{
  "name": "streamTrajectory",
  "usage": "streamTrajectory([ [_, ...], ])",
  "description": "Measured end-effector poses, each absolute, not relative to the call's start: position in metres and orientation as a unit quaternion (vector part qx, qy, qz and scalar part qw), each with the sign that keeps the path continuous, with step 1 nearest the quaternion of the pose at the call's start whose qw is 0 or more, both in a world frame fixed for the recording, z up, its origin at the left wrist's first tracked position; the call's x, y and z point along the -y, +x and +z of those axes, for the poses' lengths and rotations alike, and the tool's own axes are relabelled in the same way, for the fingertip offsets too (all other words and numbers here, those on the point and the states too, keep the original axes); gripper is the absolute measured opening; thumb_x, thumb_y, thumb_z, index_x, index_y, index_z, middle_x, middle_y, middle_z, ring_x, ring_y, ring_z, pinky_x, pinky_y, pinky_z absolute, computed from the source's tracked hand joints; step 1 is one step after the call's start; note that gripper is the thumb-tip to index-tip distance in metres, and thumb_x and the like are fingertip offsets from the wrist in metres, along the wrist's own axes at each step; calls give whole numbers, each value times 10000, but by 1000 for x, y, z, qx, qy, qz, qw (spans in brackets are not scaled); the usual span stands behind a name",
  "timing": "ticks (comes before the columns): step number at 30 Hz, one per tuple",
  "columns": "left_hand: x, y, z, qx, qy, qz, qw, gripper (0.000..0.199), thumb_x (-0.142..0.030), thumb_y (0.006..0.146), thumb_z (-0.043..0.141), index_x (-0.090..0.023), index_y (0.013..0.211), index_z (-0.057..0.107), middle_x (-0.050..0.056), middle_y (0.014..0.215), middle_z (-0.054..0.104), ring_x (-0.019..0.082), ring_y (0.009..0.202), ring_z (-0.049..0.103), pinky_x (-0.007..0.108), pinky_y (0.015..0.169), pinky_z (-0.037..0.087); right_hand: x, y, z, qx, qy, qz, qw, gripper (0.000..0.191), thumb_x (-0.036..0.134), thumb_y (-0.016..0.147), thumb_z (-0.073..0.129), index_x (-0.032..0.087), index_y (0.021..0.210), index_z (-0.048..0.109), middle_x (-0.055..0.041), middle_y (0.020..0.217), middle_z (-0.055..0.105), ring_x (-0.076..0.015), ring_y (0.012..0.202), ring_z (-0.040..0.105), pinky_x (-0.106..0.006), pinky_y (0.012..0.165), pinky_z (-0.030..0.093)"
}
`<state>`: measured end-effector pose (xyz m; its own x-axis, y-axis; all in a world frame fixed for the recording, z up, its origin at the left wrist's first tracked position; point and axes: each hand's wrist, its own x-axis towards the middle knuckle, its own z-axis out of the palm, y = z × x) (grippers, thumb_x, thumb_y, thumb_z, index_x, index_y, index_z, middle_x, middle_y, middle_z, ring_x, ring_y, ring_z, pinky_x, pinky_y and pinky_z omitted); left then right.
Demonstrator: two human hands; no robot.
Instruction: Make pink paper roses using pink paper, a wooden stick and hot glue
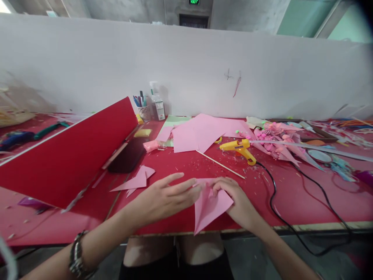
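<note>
A folded pink paper (208, 208), its point toward me, is held over the near edge of the red table. My right hand (233, 194) is closed on its upper right side, fingers curled over the paper. On the left side, my left hand (171, 194) has its fingers stretched out and apart, the fingertips slightly blurred at the paper's upper left edge; whether they press on it I cannot tell. Folded pink paper pieces (138, 181) lie beyond my left forearm. A thin wooden stick (221, 164) rests past the hands.
A yellow glue gun (240, 148) with a black cord lies at right, near pink paper cones (279, 140). Pink sheets (201, 132) are spread at the back. A red board (78, 151) leans at left beside a dark phone-like object (126, 155). Behind stand a pen cup (143, 111) and bottle (159, 105).
</note>
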<state>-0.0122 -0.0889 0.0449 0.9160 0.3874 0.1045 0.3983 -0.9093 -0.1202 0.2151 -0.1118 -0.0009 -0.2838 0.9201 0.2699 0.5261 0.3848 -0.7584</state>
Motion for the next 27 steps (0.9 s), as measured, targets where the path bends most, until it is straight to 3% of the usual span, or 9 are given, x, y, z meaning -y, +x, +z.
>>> streamTrajectory([
  [4, 104, -6, 36, 155, -981, -47, 106, 368, -72, 860, 302, -257, 1135, 464, 5, 1184, 518, 127, 1103, 440, 290, 931, 351, 111, 206, 2, 770, -426, 331, 340, 176, 45, 706, 444, 195, 699, 535, -27, 1004, 572, -153, 975, 508, -289, 843, 353],
  [6, 110, -4, 30, 146, -980, -47, 129, 294, -109, 869, 309, -199, 1051, 522, 41, 1067, 580, 150, 972, 514, 291, 826, 399, 112, 205, 2, 789, -415, 330, 309, 181, 48, 719, 444, 198, 708, 546, -25, 1054, 556, -143, 1005, 493, -275, 852, 359],
  [11, 119, -6, 15, 148, -977, -53, 143, 206, -104, 832, 366, -128, 919, 552, 51, 834, 593, 147, 646, 515, 292, 580, 388, 120, 217, -2, 858, -410, 212, 224, 261, 108, 695, 528, 247, 908, 585, -23, 1227, 461, -180, 1135, 393, -377, 972, 242],
  [17, 132, -3, 7, 202, -974, -51, 84, 154, -132, 808, 420, -150, 902, 539, 24, 789, 569, 148, 604, 475, 293, 546, 355, 143, 228, 1, 909, -383, 67, 149, 310, 194, 755, 511, 269, 1054, 542, -16, 1199, 507, -182, 1130, 403, -426, 1011, 122],
  [21, 133, -3, 2, 245, -966, -67, 38, 163, -189, 824, 436, -180, 952, 537, 3, 806, 580, 149, 624, 478, 305, 583, 365, 150, 227, -1, 913, -380, 2, 149, 288, 230, 771, 510, 287, 1051, 545, -4, 1156, 545, -187, 1093, 438, -452, 1009, 61],
  [23, 132, -7, 1, 223, -969, -98, 26, 212, -171, 853, 384, -179, 1010, 526, 6, 847, 594, 141, 650, 492, 298, 607, 374, 151, 228, -3, 910, -378, -13, 166, 255, 230, 783, 501, 284, 1024, 562, -7, 1185, 524, -197, 1113, 417, -457, 1001, 86],
  [27, 129, -16, -1, 227, -964, -136, -14, 250, -170, 867, 367, -185, 1075, 505, 7, 931, 607, 134, 740, 522, 283, 656, 390, 147, 230, -9, 914, -354, 71, 186, 238, 211, 822, 454, 230, 1031, 566, -17, 1076, 585, -148, 996, 489, -330, 915, 311],
])
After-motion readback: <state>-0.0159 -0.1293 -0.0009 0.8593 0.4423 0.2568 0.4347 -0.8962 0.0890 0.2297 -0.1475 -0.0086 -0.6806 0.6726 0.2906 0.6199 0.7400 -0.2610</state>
